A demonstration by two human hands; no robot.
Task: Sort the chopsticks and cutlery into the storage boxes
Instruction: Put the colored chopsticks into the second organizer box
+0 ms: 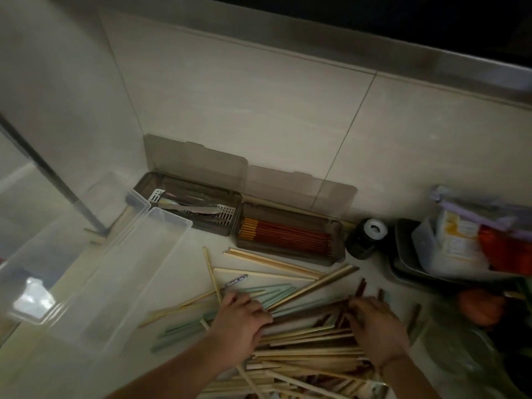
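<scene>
Dim tiled wall [259,90], pale countertop [184,266]

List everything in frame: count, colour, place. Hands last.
loose chopsticks: many, pale wood, dark brown and light green, heaped on the counter front centre
brown box with chopsticks: one, smoky brown, lid open against the wall, holds red and yellow chopsticks
brown box with cutlery: one, smoky brown, lid open, left of the other, holds metal cutlery
clear bins: two, transparent, left of the pile
dark jar: one, dark with white top, right of the brown boxes
grey tray: one, far right, holds packets
left hand: on the pile, fingers among chopsticks
right hand: on the pile, fingers curled into dark chopsticks
</scene>
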